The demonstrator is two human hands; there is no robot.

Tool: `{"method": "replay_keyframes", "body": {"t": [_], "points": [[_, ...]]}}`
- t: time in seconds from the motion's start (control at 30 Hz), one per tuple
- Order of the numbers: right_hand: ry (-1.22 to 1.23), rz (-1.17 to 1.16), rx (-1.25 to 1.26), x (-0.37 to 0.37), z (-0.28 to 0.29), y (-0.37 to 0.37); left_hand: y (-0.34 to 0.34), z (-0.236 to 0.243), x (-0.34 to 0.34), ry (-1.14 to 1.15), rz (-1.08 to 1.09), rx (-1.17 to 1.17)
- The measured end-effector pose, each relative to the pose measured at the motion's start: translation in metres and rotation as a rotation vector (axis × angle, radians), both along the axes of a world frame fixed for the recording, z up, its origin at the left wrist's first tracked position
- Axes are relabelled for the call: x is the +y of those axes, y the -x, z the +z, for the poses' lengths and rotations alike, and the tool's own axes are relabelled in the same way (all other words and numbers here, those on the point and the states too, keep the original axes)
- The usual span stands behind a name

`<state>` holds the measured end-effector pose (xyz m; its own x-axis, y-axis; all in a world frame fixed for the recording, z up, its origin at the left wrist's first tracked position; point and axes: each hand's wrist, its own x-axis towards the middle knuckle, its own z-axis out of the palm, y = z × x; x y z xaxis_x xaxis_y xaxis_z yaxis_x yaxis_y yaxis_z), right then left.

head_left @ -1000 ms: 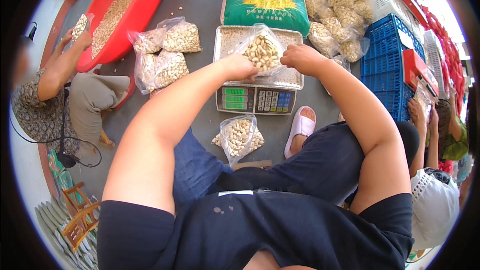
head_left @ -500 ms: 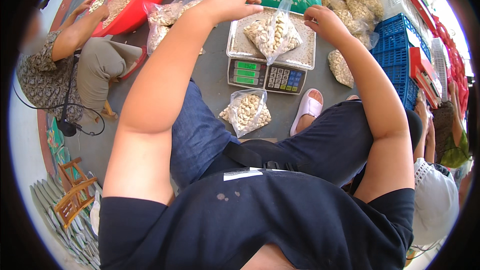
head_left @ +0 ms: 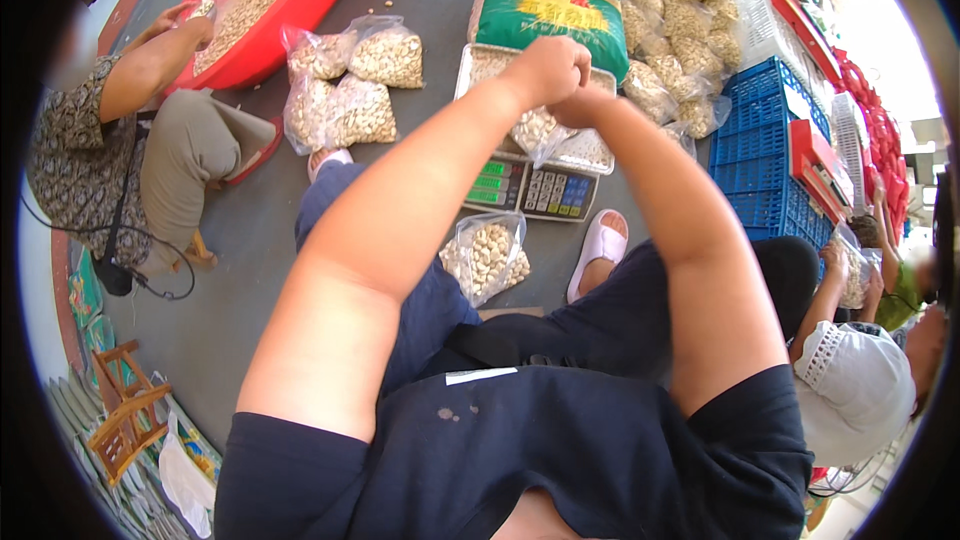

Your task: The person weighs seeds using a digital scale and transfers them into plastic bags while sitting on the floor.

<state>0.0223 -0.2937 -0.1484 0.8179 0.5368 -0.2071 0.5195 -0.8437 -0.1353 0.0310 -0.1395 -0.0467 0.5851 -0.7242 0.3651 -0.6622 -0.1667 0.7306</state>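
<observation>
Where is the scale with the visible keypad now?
In the head view, the scale is slightly right of centre, between the green sack behind it and the lone filled bag lying in front.

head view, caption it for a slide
Left hand close to right hand, by a filled bag at a scale, another bag on the floor.

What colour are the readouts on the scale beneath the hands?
Green readouts, seen in the head view.

glossy plastic bag (head_left: 538, 136), metal-looking scale pan (head_left: 590, 152), smooth plastic trough (head_left: 310, 12), wooden chair (head_left: 118, 430).
</observation>
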Motion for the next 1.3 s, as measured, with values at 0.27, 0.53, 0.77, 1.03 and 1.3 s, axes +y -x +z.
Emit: {"method": "replay_keyframes", "body": {"t": [0.27, 0.53, 0.77, 1.03, 1.3], "points": [[-0.140, -0.213, -0.589, 0.053, -0.074, 0.032, -0.009, -0.096, -0.043, -0.216, 0.168, 0.574], [-0.488, -0.964, 0.146, 0.011, -0.089, 0.017, -0.008, -0.119, -0.059, 0.049, 0.452, 0.675], [-0.555, -1.401, 0.111, -0.003, -0.038, 0.015, -0.030, -0.164, -0.045, -1.085, 0.225, 0.127], [-0.547, -1.462, 0.164, 0.002, -0.031, 0.009, -0.066, -0.204, -0.044, -0.607, 0.589, 0.923], [-1.462, -1.506, 0.153, 0.026, -0.110, -0.012, -0.075, -0.240, -0.053, -0.123, 0.653, 1.176]]}}
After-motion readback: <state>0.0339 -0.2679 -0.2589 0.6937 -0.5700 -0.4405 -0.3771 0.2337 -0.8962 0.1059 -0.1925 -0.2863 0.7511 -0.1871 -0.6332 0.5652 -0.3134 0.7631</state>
